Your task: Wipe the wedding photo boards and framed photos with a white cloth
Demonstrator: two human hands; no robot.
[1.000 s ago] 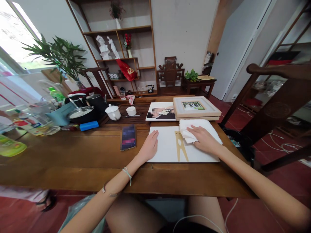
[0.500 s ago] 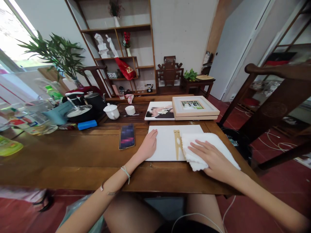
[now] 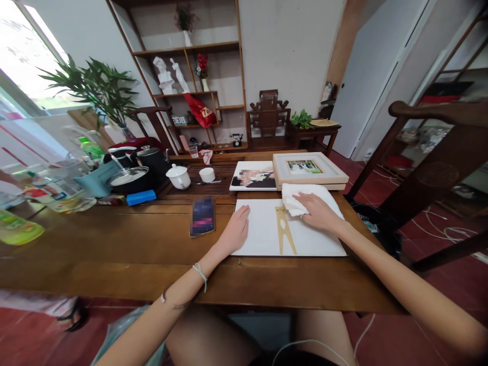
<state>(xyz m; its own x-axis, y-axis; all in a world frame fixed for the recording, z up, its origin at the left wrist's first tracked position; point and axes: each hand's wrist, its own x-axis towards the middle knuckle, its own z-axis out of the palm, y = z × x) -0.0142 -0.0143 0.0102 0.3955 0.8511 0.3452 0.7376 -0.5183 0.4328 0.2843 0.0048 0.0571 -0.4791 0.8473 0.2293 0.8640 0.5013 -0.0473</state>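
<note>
A flat white board point(image 3: 259, 234) lies on the table in front of me, with a gold letter-A-like shape point(image 3: 282, 229) on its face. My left hand point(image 3: 237, 229) rests along the board's left edge, its fingers stretched out together and holding nothing. Under my right hand point(image 3: 318, 208) is a white cloth point(image 3: 324, 192), pressed against the upper right part of the board. The fingers of that hand lie over the cloth, and its palm side is hidden. The cloth reaches past the board's far edge, close to the framed picture point(image 3: 310, 173).
A phone point(image 3: 202, 216) lies left of the board. Behind are a photo panel point(image 3: 253, 176), a white cup point(image 3: 207, 175) and a lidded teapot point(image 3: 178, 177). Bottles point(image 3: 61, 190), a dark pot point(image 3: 129, 178) and a blue block point(image 3: 141, 197) stand left. A chair point(image 3: 430, 152) is right.
My right hand has carried the white cloth away from me and slightly left, uncovering the gold shape's right leg and the board's lower right corner. My left hand stays at the board's edge.
</note>
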